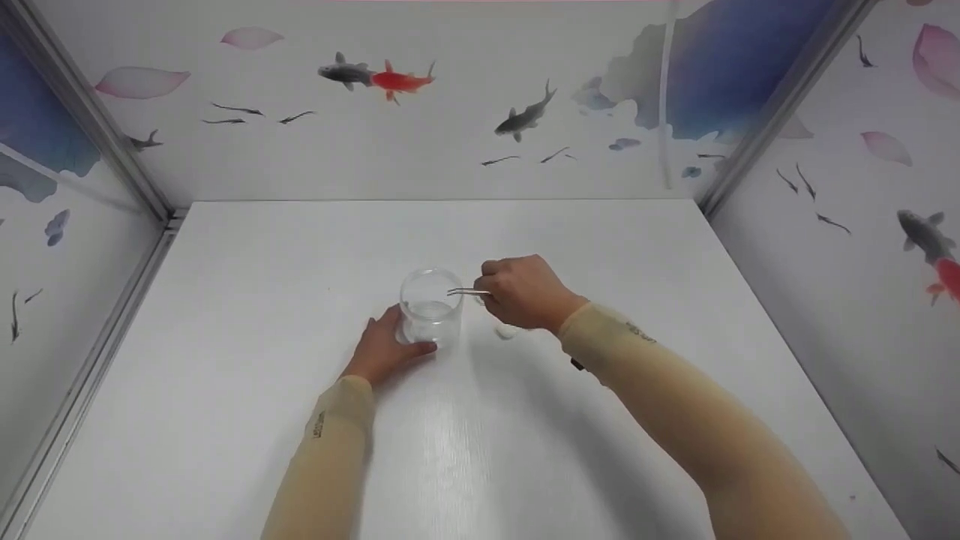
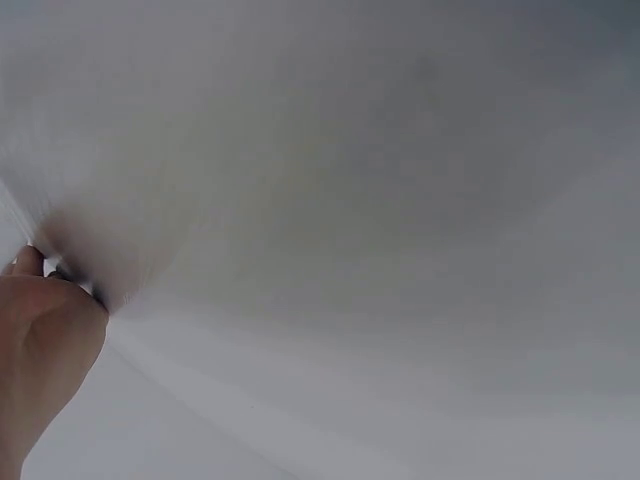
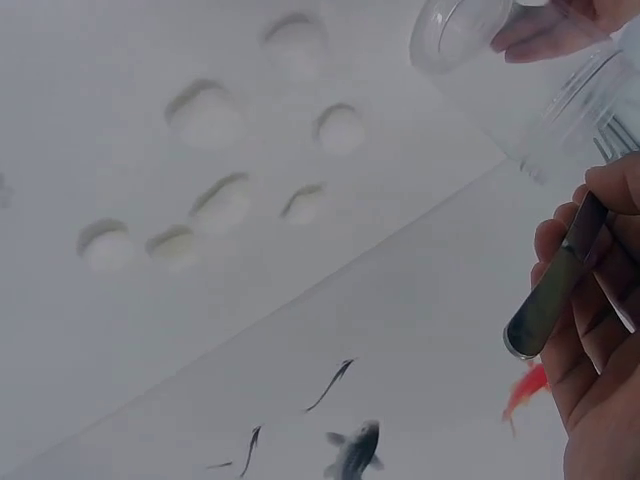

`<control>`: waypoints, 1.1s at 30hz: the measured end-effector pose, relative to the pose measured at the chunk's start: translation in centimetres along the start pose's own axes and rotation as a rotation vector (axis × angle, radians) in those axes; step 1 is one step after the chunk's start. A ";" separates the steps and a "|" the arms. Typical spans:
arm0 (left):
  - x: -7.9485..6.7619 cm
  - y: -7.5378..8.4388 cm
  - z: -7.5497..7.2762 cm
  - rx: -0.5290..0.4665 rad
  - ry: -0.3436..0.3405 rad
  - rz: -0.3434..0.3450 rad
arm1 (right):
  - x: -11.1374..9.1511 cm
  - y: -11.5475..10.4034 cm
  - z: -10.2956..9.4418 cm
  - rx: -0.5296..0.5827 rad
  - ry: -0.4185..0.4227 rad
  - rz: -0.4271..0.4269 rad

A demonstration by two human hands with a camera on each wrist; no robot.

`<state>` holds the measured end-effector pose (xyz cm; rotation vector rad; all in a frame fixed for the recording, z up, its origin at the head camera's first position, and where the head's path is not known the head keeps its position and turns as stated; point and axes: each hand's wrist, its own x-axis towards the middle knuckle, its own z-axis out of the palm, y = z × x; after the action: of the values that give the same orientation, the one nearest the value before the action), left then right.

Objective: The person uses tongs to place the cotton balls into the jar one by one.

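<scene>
A clear glass beaker (image 1: 430, 307) stands upright on the white table (image 1: 300, 300) near the middle. My left hand (image 1: 396, 343) grips its base from the near left side, thumb against the glass. My right hand (image 1: 496, 291) pinches a pair of metal tweezers (image 1: 469, 292), whose tips reach over the beaker's rim. Whether the tips hold anything cannot be told. In the right wrist view the tweezers' blunt end (image 3: 553, 295) sticks out of my curled fingers, with the beaker (image 3: 470, 35) beyond. The left wrist view is blurred and shows only part of my left hand (image 2: 40, 340).
Several white cotton balls (image 3: 205, 115) lie loose on the table to the right of the beaker; one (image 1: 506, 331) shows under my right hand. Panels printed with fish (image 1: 390, 79) wall the table at the back and both sides.
</scene>
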<state>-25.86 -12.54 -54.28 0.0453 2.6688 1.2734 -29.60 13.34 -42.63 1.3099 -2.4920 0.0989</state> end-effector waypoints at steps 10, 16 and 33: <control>0.0 -0.4 -0.6 -0.003 -0.002 -0.001 | -6.2 6.1 -1.0 -0.035 0.000 0.151; -0.1 -0.6 -0.7 0.004 -0.010 -0.002 | -10.8 9.4 0.3 -0.045 -0.064 0.285; 0.0 -0.1 0.0 -0.026 -0.015 -0.026 | -13.5 10.9 2.3 -0.041 -0.218 0.404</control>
<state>-25.87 -12.64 -54.35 0.0167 2.6314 1.2944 -31.89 29.82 -48.09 0.8220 -2.8964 -0.0040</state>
